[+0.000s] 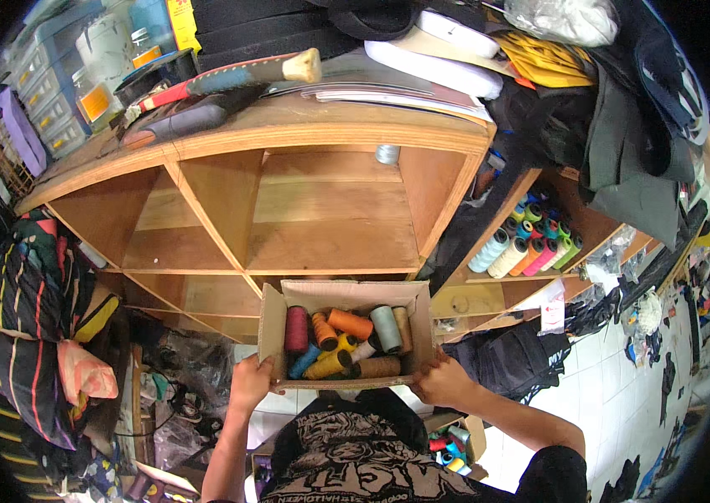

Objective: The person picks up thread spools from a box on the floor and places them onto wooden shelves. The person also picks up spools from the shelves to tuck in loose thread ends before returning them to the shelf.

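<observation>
Box [355, 293] before wooden shelves [334, 243], tiled floor [602, 377]

Mostly matt, glossy in places.
Smooth, matt cardboard on the box [355, 292]; wound thread with a soft sheen on the spools [351, 323]; grained wood, faintly glossy, on the shelf unit [334, 243]; glossy tile on the floor [531, 411]; crinkled clear plastic on the bag [563, 18]; matt cloth on the shirt [355, 457].

Floor [602, 369]: brightest patch I get, nearly washed white.
Shelf [330, 134]: softly lit, front edge bowed by the fisheye.
Box [355, 293]: reads clear to me (soft shadow inside).
Bag [564, 18]: pale glare on its plastic.
Rim: black corners, stretched, softer detail.
</observation>
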`<state>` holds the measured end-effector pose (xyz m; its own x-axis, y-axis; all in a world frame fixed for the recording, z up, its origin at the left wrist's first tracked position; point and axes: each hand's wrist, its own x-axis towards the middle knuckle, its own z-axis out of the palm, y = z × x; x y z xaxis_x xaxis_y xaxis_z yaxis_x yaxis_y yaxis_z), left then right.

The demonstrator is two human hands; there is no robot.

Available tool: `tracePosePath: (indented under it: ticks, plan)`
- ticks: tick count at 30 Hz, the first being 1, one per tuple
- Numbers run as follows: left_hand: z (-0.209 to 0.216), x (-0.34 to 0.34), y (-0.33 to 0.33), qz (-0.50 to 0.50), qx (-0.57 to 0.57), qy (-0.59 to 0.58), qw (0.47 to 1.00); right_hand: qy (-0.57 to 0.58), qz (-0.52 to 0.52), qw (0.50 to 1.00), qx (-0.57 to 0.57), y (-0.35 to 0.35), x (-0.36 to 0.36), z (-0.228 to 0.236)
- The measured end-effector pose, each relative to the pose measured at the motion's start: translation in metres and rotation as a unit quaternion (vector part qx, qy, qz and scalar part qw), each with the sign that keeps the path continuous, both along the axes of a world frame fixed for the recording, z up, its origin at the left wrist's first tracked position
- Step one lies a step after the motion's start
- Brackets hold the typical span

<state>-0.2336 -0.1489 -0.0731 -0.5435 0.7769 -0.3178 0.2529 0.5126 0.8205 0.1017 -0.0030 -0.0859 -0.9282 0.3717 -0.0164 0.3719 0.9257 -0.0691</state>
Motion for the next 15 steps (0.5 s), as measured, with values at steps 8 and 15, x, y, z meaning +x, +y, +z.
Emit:
tracePosePath:
  ticks: [8,15]
  plan:
    - [-0.035,-0.027,-0.003,0.002,-0.004,0.056,0.998,0.038,0.038,0.998,0.046,0.004,-0.020,-0.005]
    - [0.038,-0.009,0.003,0.003,-0.003,0.074,0.997,0.085,0.020,0.996,0.010,0.002,-0.016,0.037]
